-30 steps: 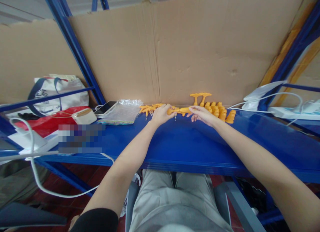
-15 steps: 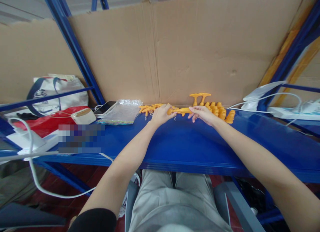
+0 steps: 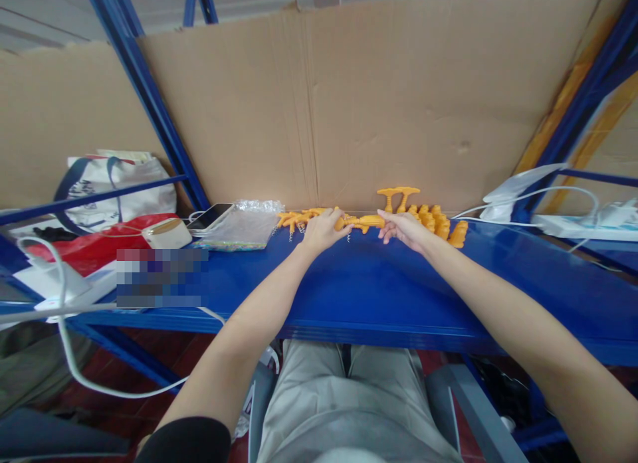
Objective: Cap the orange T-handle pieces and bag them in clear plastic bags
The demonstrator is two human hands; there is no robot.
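An orange-yellow plastic corkscrew [image 3: 367, 220] lies crosswise between my hands at the back of the blue table, its metal spiral hanging below. My left hand [image 3: 323, 232] is closed on its left end, with the fingertips partly hidden. At the other end, the thumb and forefinger of my right hand [image 3: 406, 229] pinch it while the other fingers curl loosely. Several corkscrews of the same colour [image 3: 295, 218] lie in a heap left of my left hand, spirals showing. Beyond my right hand stand two T-shaped handles [image 3: 397, 192] and rows of short, knobbly yellow parts [image 3: 441, 224].
A clear plastic packet [image 3: 239, 227] and a phone [image 3: 213, 215] lie to the left. Farther left are a white box-like item [image 3: 167, 233], a red bag [image 3: 107, 242], a canvas bag [image 3: 129, 190] and white cables. Cardboard [image 3: 389, 97] walls the back.
My right hand has shifted very slightly at the corkscrew's right end, its fingers a little differently curled. The left hand keeps its hold, and the other things stay put.
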